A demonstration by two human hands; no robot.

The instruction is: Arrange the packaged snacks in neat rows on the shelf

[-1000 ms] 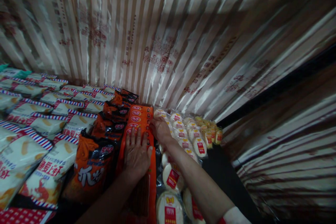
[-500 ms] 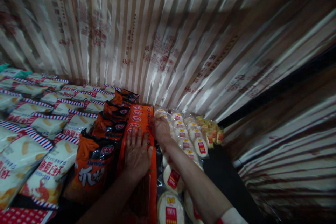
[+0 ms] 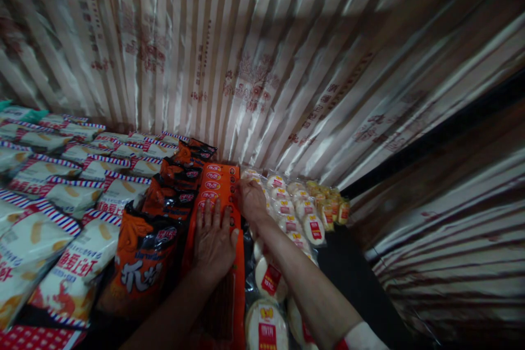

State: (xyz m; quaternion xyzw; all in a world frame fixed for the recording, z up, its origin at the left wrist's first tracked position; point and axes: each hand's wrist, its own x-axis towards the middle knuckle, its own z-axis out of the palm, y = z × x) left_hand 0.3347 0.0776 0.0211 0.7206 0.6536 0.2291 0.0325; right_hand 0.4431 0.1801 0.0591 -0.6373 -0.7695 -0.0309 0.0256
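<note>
My left hand [image 3: 215, 238] lies palm down with its fingers stretched out, flat on a row of overlapping orange snack packets [image 3: 221, 172]. Just right of it, my right hand [image 3: 251, 199] has curled fingers at the right edge of those packets. Its fingertips are partly hidden, and what they grip, if anything, does not show. My right forearm crosses over clear-wrapped rice crackers [image 3: 266, 328] with red labels. Black and orange snack bags [image 3: 141, 270] stand in a row left of my left hand.
White snack bags [image 3: 74, 273] with striped edges fill the left. More wrapped crackers [image 3: 314, 229] and small yellow packets [image 3: 328, 216] sit at right, beside a black surface [image 3: 353, 268]. Printed shiny sheeting [image 3: 176, 54] rises behind, and a dark bar [image 3: 443, 131] slants on the right.
</note>
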